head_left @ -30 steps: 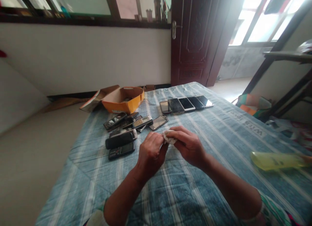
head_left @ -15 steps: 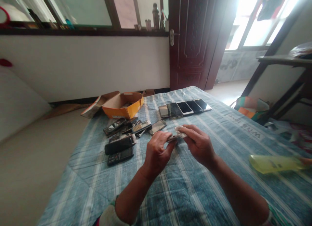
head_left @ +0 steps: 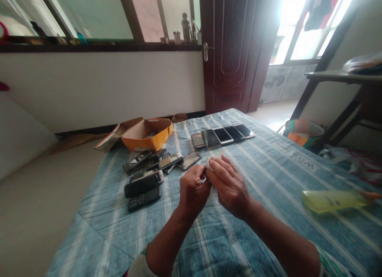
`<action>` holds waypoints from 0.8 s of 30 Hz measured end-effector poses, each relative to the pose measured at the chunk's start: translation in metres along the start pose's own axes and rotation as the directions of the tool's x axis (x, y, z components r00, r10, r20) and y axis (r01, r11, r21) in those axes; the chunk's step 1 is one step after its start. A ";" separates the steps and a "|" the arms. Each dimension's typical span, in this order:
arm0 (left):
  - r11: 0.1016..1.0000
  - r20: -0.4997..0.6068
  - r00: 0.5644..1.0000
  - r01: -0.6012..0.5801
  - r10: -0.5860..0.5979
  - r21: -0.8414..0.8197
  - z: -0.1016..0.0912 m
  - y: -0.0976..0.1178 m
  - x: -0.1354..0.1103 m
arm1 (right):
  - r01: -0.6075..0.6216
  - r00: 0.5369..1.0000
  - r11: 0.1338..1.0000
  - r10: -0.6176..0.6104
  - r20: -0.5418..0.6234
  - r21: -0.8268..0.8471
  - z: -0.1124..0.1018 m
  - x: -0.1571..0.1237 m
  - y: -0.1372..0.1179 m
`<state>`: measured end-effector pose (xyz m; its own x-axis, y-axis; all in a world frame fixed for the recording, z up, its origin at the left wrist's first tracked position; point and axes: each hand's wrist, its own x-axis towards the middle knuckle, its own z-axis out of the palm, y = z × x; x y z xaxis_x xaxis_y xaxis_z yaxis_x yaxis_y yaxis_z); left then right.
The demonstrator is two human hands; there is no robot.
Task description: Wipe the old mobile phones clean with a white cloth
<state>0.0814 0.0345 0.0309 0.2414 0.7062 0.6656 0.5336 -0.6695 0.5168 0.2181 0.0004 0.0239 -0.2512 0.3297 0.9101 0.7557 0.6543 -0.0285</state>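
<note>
My left hand is closed around a phone, which is nearly all hidden behind my fingers and the other hand. My right hand presses a crumpled white tissue against it, its fingers folded over the top. Both hands meet above the bed, fingertips touching. Just beyond them lies a phone with a pale screen. Left of my hands is a loose pile of old keypad phones, with a black phone nearest me. Several smartphones lie side by side in a row farther back.
An open orange cardboard box stands at the bed's far left corner. A yellow translucent pouch lies at the right. Striped blue bedding covers the bed. Beyond are a dark red door and a shelf.
My right hand has come left with the tissue, closing over the phone in my left hand. The phone, visible before, is now mostly covered. The whole view has shifted slightly.
</note>
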 end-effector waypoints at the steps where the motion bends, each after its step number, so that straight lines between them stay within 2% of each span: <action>1: 1.000 -0.001 1.000 0.004 -0.004 -0.003 0.000 0.000 0.000 | -0.001 1.000 1.000 0.001 -0.002 0.001 -0.001 0.000 0.002; 5: 1.000 -0.002 1.000 -0.001 0.001 -0.007 0.001 0.003 0.002 | -0.052 0.999 0.998 0.052 -0.001 0.042 -0.006 -0.005 0.019; 8: 1.000 -0.004 1.000 0.017 -0.017 0.007 0.001 0.005 0.004 | -0.174 0.984 0.980 0.178 -0.027 0.099 -0.009 -0.008 0.027; 10: 0.999 0.002 0.999 0.034 -0.034 0.011 0.000 0.006 0.005 | -0.245 0.966 0.958 0.255 -0.051 0.152 -0.009 -0.008 0.025; 13: 0.998 0.012 0.998 0.061 -0.061 -0.010 -0.004 0.008 0.005 | -0.286 0.948 0.915 0.313 -0.053 0.284 -0.006 -0.006 0.017; 16: 0.991 0.019 0.992 0.122 -0.121 -0.056 -0.009 0.006 0.004 | -0.392 0.891 0.800 0.452 -0.028 0.454 0.002 -0.006 0.014; 18: 0.981 0.038 0.984 0.176 -0.173 -0.084 -0.013 0.002 0.002 | -0.490 0.823 0.673 0.566 0.041 0.554 0.007 -0.007 0.017; 20: 0.969 0.063 0.974 0.222 -0.216 -0.109 -0.018 -0.004 -0.001 | -0.559 0.769 0.549 0.624 0.140 0.621 0.013 -0.010 0.020; 22: 0.958 0.092 0.966 0.254 -0.243 -0.133 -0.023 -0.010 -0.005 | -0.586 0.746 0.466 0.629 0.217 0.663 0.018 -0.014 0.022; 24: 0.950 0.122 0.959 0.273 -0.257 -0.148 -0.030 -0.017 -0.010 | -0.588 0.751 0.433 0.607 0.261 0.683 0.023 -0.018 0.023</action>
<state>0.0458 0.0317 0.0320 0.1934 0.8771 0.4397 0.4529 -0.4774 0.7530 0.2256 0.0251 -0.0031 0.1120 0.8224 0.5577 0.0614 0.5545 -0.8299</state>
